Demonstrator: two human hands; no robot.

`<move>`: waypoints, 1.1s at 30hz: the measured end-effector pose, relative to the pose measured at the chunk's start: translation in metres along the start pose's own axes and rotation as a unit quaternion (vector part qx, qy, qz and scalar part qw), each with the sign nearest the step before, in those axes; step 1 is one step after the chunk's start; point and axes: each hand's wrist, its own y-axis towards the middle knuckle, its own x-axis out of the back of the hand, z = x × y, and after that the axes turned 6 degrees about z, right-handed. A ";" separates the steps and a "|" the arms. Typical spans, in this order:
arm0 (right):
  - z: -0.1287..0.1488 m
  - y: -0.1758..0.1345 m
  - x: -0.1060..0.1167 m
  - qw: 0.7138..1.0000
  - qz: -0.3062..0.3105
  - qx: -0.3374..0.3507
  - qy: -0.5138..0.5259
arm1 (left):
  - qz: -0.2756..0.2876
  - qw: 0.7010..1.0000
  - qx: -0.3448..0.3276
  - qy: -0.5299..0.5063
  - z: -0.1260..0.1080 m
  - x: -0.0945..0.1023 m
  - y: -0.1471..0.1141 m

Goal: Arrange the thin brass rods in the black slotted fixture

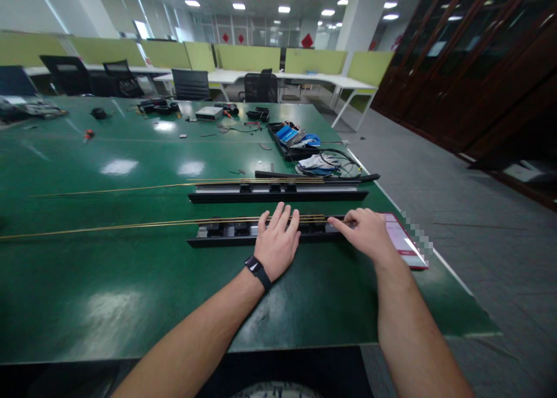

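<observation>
A black rail [243,241] with a silver inner channel lies across the near part of the green table, with black blocks set along it. Thin golden rods [143,225] run along its top and far out to the left. My left hand [276,244], wearing a black watch, rests flat on the rail and rods, its fingers apart. At the rail's right end my right hand [368,232] is closed, thumb and fingers pinched around a thin golden rod; its grip partly hides the rod. Behind lies a second, similar rail [278,197] with more golden rods [174,186] on it.
A tablet or sheet with a red border [404,241] lies beside my right hand. Farther back are a black tray [278,140] of blue packets, white-and-blue gloves [319,165], and looped black cable [348,160]. The table's right edge [448,270] drops to grey floor.
</observation>
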 end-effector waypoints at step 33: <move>-0.019 0.005 0.011 0.999 0.049 -0.012 -0.001 | 0.001 1.000 -0.002 0.002 0.001 -0.003 -0.001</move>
